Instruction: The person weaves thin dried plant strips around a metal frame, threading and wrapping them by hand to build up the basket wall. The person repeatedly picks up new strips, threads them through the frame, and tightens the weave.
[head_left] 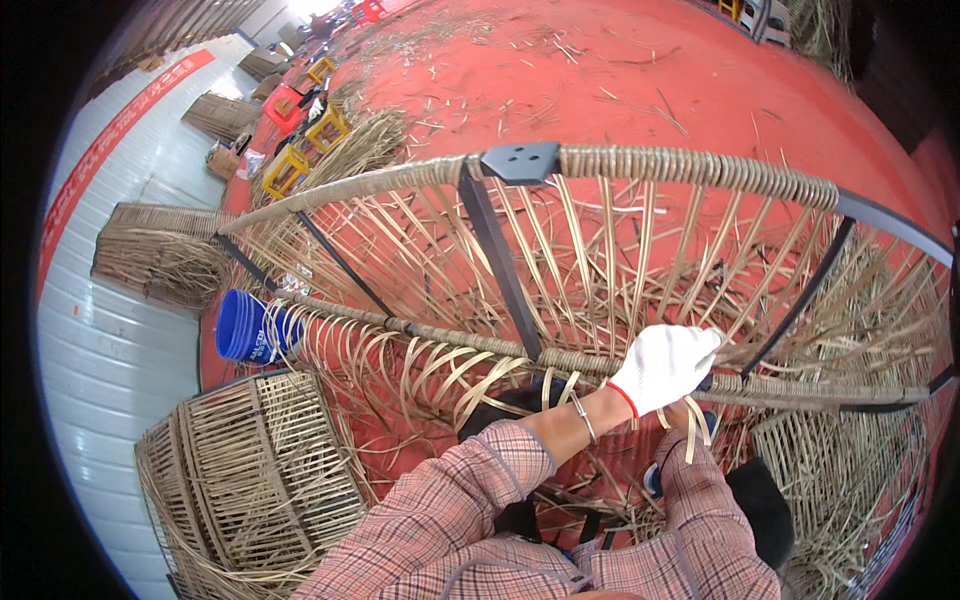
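White-gloved left hand over wrapped rail | right hand beneath | both hands' fingers: cannot tell

The long, curved black metal frame looks smooth, its tan cane wrapping ridged. Over its lower rail, a white cloth glove is matt; near its left end, a round blue plastic bucket shines.

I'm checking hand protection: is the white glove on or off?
On: the white glove covers the left hand, its red cuff edge circling the wrist.
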